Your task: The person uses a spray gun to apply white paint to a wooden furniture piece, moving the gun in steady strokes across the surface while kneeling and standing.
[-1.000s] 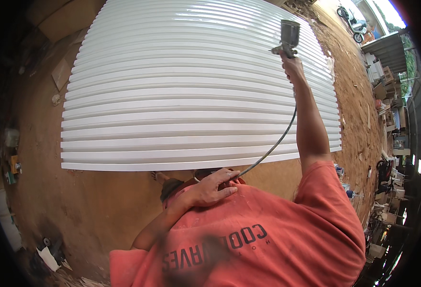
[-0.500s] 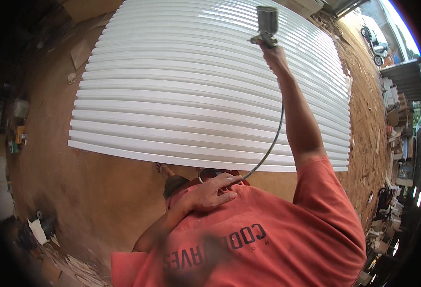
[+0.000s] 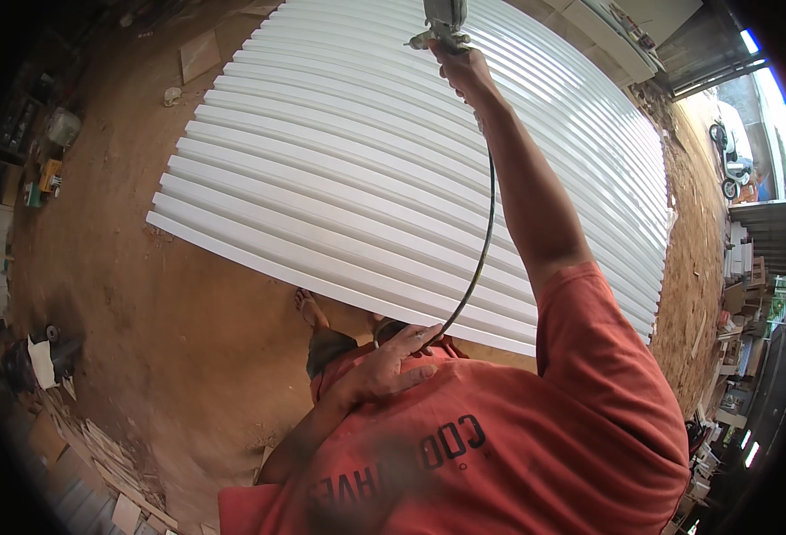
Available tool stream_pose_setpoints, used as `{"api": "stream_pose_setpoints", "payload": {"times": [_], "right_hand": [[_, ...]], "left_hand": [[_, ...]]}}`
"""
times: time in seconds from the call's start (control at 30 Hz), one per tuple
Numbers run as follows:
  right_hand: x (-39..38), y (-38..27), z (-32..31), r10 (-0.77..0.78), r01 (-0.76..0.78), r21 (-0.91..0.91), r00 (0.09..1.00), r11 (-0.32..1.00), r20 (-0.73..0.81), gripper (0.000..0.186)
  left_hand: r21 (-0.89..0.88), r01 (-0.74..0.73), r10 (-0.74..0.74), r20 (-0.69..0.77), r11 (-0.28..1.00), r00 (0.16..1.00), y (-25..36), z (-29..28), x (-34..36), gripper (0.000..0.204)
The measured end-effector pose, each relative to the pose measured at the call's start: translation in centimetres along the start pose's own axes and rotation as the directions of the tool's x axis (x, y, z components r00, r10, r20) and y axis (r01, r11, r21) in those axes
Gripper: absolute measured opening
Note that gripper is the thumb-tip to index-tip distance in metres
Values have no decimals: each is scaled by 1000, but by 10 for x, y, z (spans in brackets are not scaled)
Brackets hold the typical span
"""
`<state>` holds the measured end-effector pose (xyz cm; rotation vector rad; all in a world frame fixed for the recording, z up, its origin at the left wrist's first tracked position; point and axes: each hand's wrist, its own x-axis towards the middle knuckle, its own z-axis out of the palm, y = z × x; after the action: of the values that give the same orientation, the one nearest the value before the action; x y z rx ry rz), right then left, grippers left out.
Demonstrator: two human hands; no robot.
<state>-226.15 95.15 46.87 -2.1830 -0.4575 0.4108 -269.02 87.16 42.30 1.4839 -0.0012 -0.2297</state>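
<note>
One spray gun (image 3: 442, 22), one hose (image 3: 482, 223), many white slats (image 3: 366, 169) side by side on dirt floor (image 3: 188, 339).
Right hand (image 3: 464, 71) gripping gun above slats' far edge; left hand (image 3: 384, 366) closed on hose at chest.

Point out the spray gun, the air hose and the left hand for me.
spray gun (image 3: 439, 27): head view, on its body above the right fist.
air hose (image 3: 480, 254): head view, mid-length, over the white slats.
left hand (image 3: 384, 367): head view, back of the hand, against the chest.

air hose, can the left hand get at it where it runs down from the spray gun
Probably yes: the left hand already rests at the air hose by the chest, nothing between them. The right hand holds the spray gun over the white slats.
</note>
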Motion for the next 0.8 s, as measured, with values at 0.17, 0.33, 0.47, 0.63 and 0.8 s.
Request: {"api": "stream_pose_setpoints", "payload": {"times": [0.17, 0.33, 0.47, 0.63, 0.8], "right_hand": [[-4, 9, -20, 97, -97, -38, 995, 995, -14, 52], [-1, 74, -57, 189, -192, -11, 975, 981, -116, 51], [-15, 125, -89, 335, -344, 3, 913, 939, -234, 51], [-33, 170, -135, 392, -441, -12, 810, 898, -435, 57], [-24, 208, -160, 298, -524, -207, 718, 826, -629, 80]], "left_hand": [[-34, 38, -36, 61, 999, 997, 3, -8, 5, 75], [-83, 79, -59, 214, 993, 975, -6, -29, 15, 73], [-74, 27, -1, 327, 997, 945, -31, -45, 24, 70], [-84, -20, 54, 431, 996, 901, -43, -53, 36, 69], [-205, 120, 4, 519, 971, 855, -44, -52, 43, 69]]}}
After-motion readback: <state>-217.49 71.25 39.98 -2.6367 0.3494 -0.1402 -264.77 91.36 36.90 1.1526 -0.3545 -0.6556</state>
